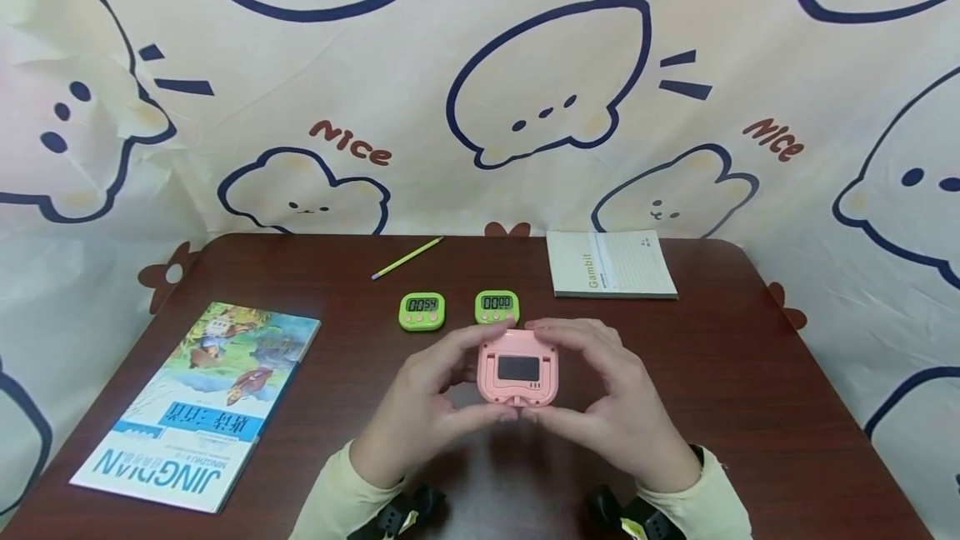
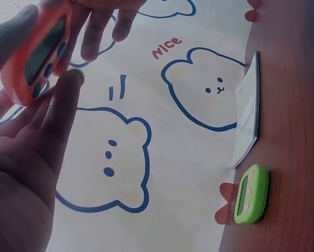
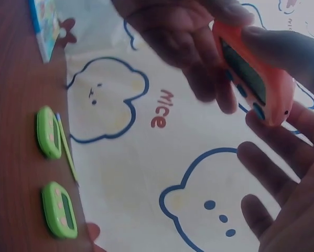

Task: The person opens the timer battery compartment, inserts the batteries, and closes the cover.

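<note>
Raised above the table is a pink digital timer (image 1: 518, 391), held upright between both hands. Its back, with a dark rectangle, faces the head view; the wrist views show its grey screen and blue buttons on the other side. My left hand (image 1: 431, 407) grips its left side, thumb at the lower edge and fingers at the upper edge. From the other side my right hand (image 1: 611, 398) pinches it the same way. Just beyond the hands are two green timers: the left one (image 1: 422, 312) reads about 00:54, and the right one (image 1: 497, 307), partly covered by fingertips, reads 00:00.
A colourful book (image 1: 202, 407) lies on the left of the dark wooden table (image 1: 750, 407). Towards the far edge are a yellow-green pencil (image 1: 407, 258) and a pale notebook (image 1: 611, 265). A printed cloth (image 1: 420, 90) hangs behind the table.
</note>
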`<state>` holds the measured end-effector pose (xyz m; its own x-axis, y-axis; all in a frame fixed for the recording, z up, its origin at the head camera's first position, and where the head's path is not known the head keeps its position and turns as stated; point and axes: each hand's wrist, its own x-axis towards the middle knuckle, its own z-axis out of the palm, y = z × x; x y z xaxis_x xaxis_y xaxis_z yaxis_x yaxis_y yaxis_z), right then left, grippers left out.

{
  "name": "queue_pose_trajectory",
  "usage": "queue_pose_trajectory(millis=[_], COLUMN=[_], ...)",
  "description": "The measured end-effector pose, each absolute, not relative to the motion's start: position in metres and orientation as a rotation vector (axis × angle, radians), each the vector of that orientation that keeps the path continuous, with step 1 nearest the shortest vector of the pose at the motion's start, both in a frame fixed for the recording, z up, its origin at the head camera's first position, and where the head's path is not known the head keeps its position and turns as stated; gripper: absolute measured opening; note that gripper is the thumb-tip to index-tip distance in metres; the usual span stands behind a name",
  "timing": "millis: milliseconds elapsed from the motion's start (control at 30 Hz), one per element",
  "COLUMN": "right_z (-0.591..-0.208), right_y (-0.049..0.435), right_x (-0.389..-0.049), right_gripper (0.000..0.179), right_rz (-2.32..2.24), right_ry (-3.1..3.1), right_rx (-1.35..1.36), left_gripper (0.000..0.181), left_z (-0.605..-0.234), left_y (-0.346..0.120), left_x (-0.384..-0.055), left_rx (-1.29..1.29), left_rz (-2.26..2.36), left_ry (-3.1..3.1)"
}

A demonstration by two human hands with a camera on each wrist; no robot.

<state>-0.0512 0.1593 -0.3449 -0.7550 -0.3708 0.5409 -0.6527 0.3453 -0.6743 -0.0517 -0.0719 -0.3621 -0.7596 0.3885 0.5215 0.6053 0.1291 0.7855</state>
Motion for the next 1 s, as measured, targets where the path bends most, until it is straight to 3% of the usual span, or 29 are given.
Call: queue_pose_trajectory(millis=[367,700,900,1000], right_z=[-0.3488,-0.3496,-0.3506,-0.3516], right_y=[0.1565,0.1582,0.1589,0.1580], right_x=[-0.0478,-0.0472,-0.0468,-0.0467], right_gripper=[0.053,0.029,0.026,0.035], right_rz=[1.705,1.867,1.817,1.734], right_ry=[-2.391,-2.425,-2.462,-2.461], right_rx=[0.745,0.724,0.753,0.804], left_gripper=[0.065,0.033,0.028,0.031], left_z=[-0.3638,-0.3679,-0.3673,-0.3673], left_y=[-0.0742,-0.0744,-0.0750,-0.0747], left_x=[-0.0553,-0.0586,-0.0582,-0.0587], left_rx=[-1.036,-1.054,-1.056,-1.024], left_rz=[-1.509,-1.438,-1.465,-1.495], left_ry=[-2.150,-1.943,-1.925,-1.925])
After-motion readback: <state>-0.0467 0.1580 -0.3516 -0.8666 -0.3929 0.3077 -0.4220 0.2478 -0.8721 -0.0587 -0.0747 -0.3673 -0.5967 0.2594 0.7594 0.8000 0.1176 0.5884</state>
